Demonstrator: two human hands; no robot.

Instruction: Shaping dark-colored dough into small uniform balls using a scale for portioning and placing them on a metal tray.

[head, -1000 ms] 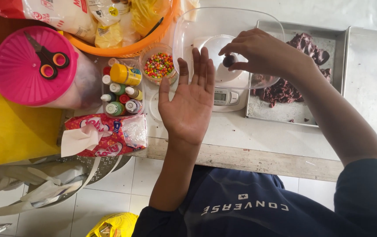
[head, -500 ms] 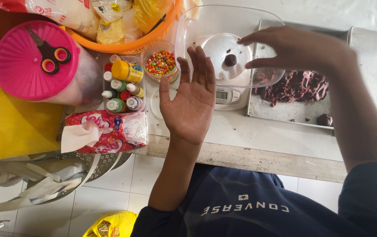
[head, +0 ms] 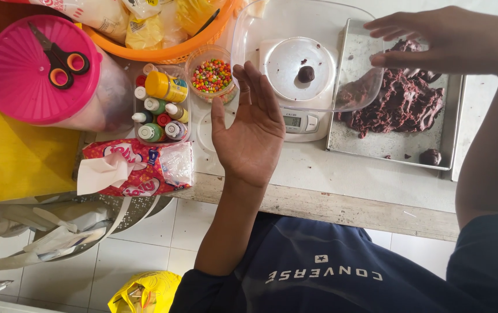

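Neither grip holds anything. The left hand is spread flat, palm up, fingers straight, above the desk just in front of the kitchen scale. The right hand hovers loosely open over the metal tray of dark chocolate dough. A small dough ball sits on the scale's round plate, under a clear plastic tub. A cup of coloured sprinkles and small bottles stand to the left.
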